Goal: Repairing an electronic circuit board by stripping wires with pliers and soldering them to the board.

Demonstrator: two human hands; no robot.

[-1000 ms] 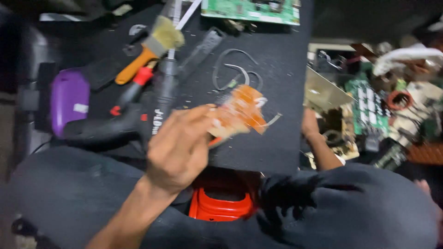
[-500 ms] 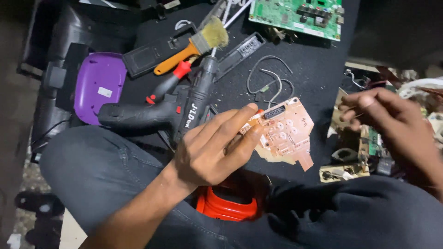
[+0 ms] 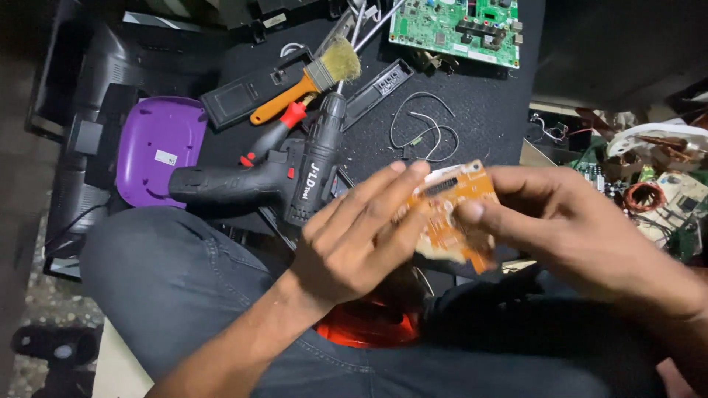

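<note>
In the head view, both hands met near the middle of the frame over a small orange circuit board [image 3: 450, 210]. The left hand [image 3: 354, 243] came up from the lower left, its fingers stretched along the board's left edge and closed around it. The right hand [image 3: 582, 228] reached in from the right, its thumb and fingertips pinched on the board's right side, so the board was held between the two hands above the person's lap. The board tilted, and its lower part was blurred. Behind the hands, on a black work surface [image 3: 487, 118], a black cordless drill [image 3: 284, 177] lay on its side just left of the left hand, its chuck pointing toward the top of the frame. Above it lay a paintbrush with an orange handle [image 3: 310, 81] and a red-handled screwdriver [image 3: 276, 133]. A purple plastic cover [image 3: 158, 147] sat at the left of the frame, and a green circuit board [image 3: 453, 26] lay at the top edge. A loop of thin wire [image 3: 424, 129] rested on the surface just above the orange board. A red object [image 3: 365, 332] showed below the hands, partly hidden.
</note>
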